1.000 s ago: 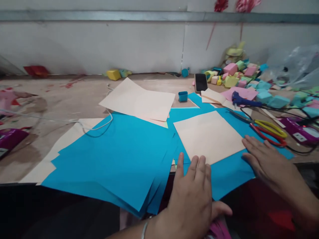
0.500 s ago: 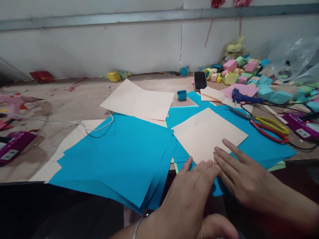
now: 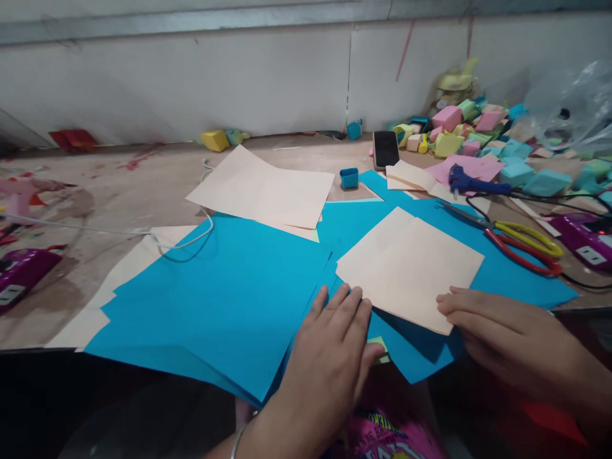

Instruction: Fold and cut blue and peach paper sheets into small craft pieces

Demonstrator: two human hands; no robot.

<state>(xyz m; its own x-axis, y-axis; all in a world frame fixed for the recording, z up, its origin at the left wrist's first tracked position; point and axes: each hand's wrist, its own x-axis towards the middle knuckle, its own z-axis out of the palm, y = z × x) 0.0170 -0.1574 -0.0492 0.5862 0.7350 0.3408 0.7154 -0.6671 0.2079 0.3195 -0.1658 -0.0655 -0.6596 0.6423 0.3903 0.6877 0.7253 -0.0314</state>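
A: Left to right, quick. Landmark is the cream sheet (image 3: 411, 268). What's far left of it?

B: Pink glue gun (image 3: 21, 194), and on its near side a purple socket box (image 3: 29, 274). Both cut off by the view. White cable (image 3: 124, 230) runs in toward the sheet's side.

A: Next?

B: Blue papers (image 3: 215, 299), a fanned stack, just left of the cream sheet. Cream papers (image 3: 268, 191) lie at their far edge, so beyond and left of the sheet.

A: Left hand (image 3: 329, 350)?

B: At the sheet's near left edge, palm down, open, fingers straight and slightly apart. Grips nothing.

A: And the sheet?

B: Over more blue paper, tilted to us, near edge a bit raised with shadow under it. Beyond it: small blue box (image 3: 349, 178), then phone (image 3: 385, 150).

A: Right hand (image 3: 502, 331)?

B: Fingertips touch the sheet's near right corner, fingers together, a little bent. Thumb hidden; can't tell how far open, or if it pinches.

A: Right of the sheet?

B: Blue glue gun (image 3: 478, 183) beyond, right side. Scissors (image 3: 492, 226) just right, red and yellow handles. Paper boxes (image 3: 519, 169) heaped farther back, plastic bag (image 3: 574, 115) behind right.
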